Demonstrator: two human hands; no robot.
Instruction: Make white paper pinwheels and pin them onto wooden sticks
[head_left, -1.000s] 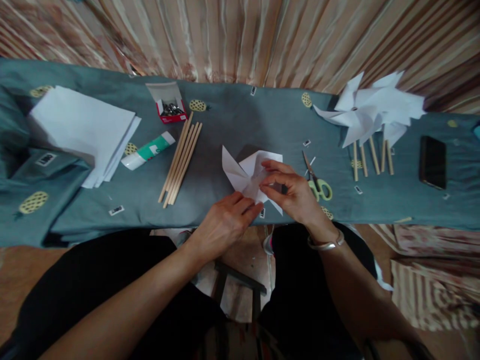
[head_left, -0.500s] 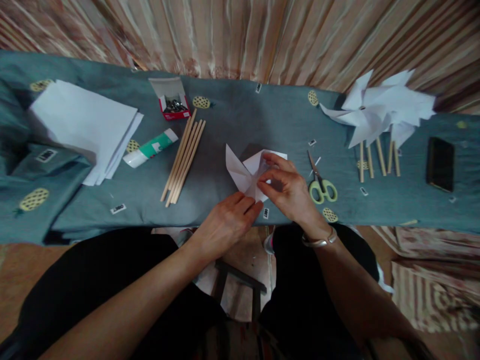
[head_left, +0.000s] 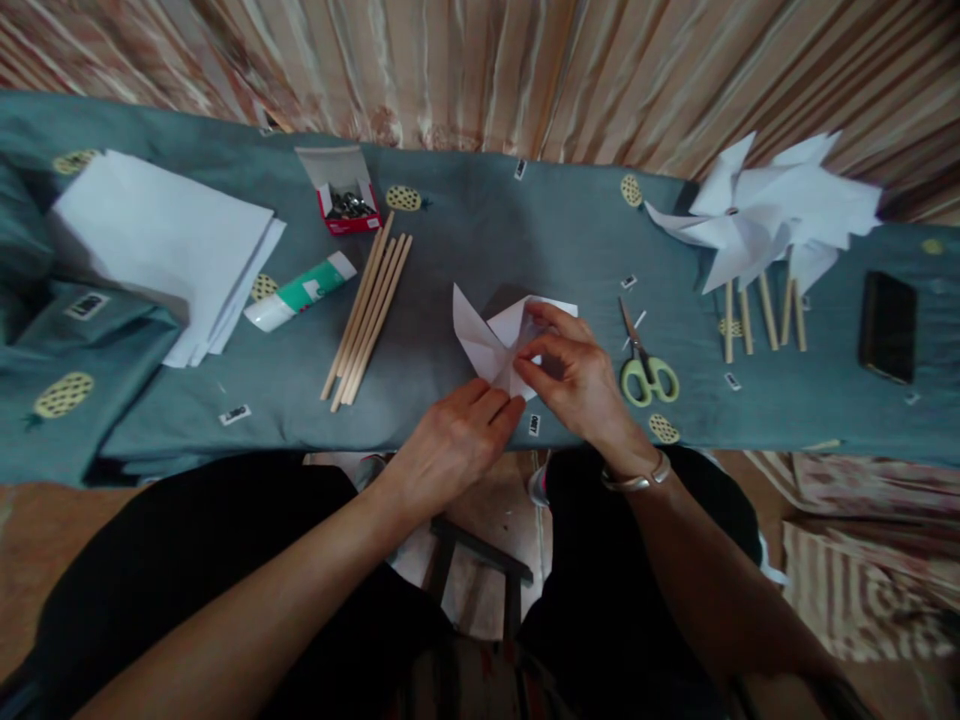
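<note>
A white paper pinwheel without a stick lies near the front edge of the table, its blades partly folded toward the centre. My left hand holds its lower edge, fingers closed on the paper. From the right, my right hand pinches a blade near the middle between thumb and index finger; the exact spot is partly hidden. To the right of this hand lie green-handled scissors, blades pointing away. Several wooden sticks lie side by side left of the pinwheel.
Beyond the sticks stands an open red box of small metal pieces. A glue stick lies beside white paper sheets at left. Finished pinwheels on sticks and a black phone are at right. A curtain hangs behind.
Both hands stay on the pinwheel with almost the same grip. The view has shifted very slightly; nothing on the table has visibly moved.
</note>
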